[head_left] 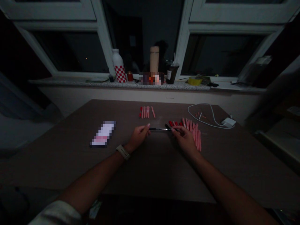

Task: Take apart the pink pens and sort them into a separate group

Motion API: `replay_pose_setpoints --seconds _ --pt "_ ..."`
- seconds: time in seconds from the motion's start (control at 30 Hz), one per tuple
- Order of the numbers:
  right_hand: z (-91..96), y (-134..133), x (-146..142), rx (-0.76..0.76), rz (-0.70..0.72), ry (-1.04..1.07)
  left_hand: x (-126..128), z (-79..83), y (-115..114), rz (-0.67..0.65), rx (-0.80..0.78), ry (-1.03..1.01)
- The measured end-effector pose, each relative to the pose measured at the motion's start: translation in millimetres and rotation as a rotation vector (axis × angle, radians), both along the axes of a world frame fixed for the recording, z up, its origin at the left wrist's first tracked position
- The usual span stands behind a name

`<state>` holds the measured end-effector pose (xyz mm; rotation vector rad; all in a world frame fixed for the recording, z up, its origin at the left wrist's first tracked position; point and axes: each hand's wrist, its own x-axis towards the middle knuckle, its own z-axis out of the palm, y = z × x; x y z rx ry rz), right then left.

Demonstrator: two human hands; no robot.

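A slim dark pen (160, 129) with a shiny, pale middle stretches level between my two hands, just above the table. My left hand (140, 134) is closed in a pinch on its left end. The other end is pinched by my right hand (184, 136), whose fingers hide that tip. A small black piece (167, 126) shows beside the right fingertips; whether it belongs to the pen I cannot tell. Behind and right of my right hand lies a group of pink pen-like sticks (196, 134), with red pieces (173, 123) at its left. Several more pink sticks (145, 112) lie side by side farther back.
A phone (103, 133) with a lit, blurred screen lies left on the brown table (150, 175). At right are a white charger (228, 122) with a looped cable and a few small pieces (200, 116). A checkered bottle (120, 67) and tan tumbler (154, 59) stand on the sill.
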<state>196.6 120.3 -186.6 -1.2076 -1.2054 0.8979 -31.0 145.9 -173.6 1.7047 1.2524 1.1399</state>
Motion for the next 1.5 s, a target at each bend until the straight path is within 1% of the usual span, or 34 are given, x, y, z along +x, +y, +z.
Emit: replay_pose_setpoints --seconds 0.13,0.27,0.4,0.63,0.83,0.93,1.0,1.1,1.23,1.37,1.5 --pt "1.2 0 1 0.009 -0.004 0.004 -2 -4.0 5 0.035 -0.009 -0.118" --pt "3.2 -1 0 -0.003 -0.02 0.006 -5 -7.5 10 0.067 0.013 -0.169" --pt "4.3 -1 1 -0.009 -0.049 -0.015 -6 -8.3 13 0.092 -0.005 -0.25" --pt "-0.9 2 2 -0.04 -0.091 0.039 -7 -8.9 14 0.169 -0.012 -0.367" --pt "1.7 1 1 -0.07 -0.1 0.081 -8 -8.9 17 0.239 -0.004 -0.437" --pt "2.6 1 1 -0.089 -0.105 0.11 -9 -8.9 17 0.268 -0.003 -0.441" --pt "2.8 2 1 -0.095 -0.103 0.132 -9 -8.1 17 0.282 0.002 -0.405" --pt "3.5 2 1 -0.106 -0.115 0.154 -9 -5.6 16 0.281 0.038 -0.286" --pt "4.3 1 0 -0.108 -0.127 0.154 -10 -4.6 15 0.211 0.079 -0.086" --pt "3.7 1 1 -0.096 -0.129 0.126 -14 -9.9 16 0.189 0.107 0.171" --pt "4.1 1 1 -0.096 -0.113 0.111 -21 -13.3 15 0.196 0.189 0.466"
